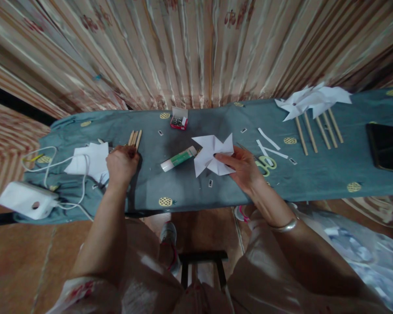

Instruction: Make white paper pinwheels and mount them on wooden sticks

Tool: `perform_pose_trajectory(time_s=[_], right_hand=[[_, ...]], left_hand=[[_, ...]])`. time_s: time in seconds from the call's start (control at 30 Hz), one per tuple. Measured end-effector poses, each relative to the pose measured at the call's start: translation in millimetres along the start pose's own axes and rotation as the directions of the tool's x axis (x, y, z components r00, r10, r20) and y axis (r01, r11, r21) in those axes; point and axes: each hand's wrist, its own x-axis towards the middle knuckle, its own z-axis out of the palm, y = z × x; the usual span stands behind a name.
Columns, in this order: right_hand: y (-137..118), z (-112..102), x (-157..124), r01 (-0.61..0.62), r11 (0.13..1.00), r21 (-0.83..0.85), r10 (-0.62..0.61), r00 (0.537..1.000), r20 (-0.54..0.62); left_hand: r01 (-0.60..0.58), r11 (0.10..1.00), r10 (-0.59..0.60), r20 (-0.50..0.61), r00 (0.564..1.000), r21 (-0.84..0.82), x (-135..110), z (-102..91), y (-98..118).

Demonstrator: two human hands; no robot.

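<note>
Left hand (122,165), right hand (245,169): both bare
Bracelet (287,225): smooth silver band, on right arm (270,203)
Left sleeve (96,298): short, pale, red pattern near hem
Legwear (144,268): pale, loose cloth over both legs; cut unclear
Shoes (168,232): greyish white, bright pink trim

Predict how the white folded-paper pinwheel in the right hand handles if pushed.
The pinwheel is probably light: it looks like thin paper, and the right hand holds it by one side. Its folded blades would likely bend or crease under pressure. It seems unlikely to roll, given its pointed corners.
</note>
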Motion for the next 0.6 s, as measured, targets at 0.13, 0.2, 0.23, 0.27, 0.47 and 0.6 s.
perform_pose_trajectory(time_s=[0.13,0.2,0.23,0.27,0.47,0.6], right_hand=[[-1.1,-2.3,0.2,0.012,1.0,-0.017,-0.012,1.0,-0.003],[-1.8,-2.9,0.1,0.008,1.0,-0.021,-0.008,1.0,-0.004],[-2.3,-3.0,0.0,0.008,1.0,-0.018,-0.008,1.0,-0.006],[-2.9,-3.1,-0.1,0.01,1.0,-0.013,-0.01,1.0,-0.008],[-10.9,-6.4,-3.1,0.047,0.999,0.008,-0.046,0.998,-0.05],[-18.4,-13.7,-8.0,0.046,0.999,0.003,-0.046,0.997,-0.066]], left_hand=[[0.024,0.998,-0.024,0.002,1.0,0.056,-2.6,-2.9,5.7],[0.025,0.999,-0.025,-0.004,1.0,0.034,-4.1,-5.4,7.7],[0.027,1.0,-0.027,-0.011,1.0,0.012,-4.9,-6.8,8.3],[0.025,1.0,-0.026,-0.02,0.999,-0.017,-5.9,-8.1,8.7],[-0.1,0.942,0.037,-0.198,0.98,-0.321,-30.0,-11.0,18.0],[-0.235,0.755,0.135,-0.206,0.969,-0.612,-75.3,-5.6,48.7]])
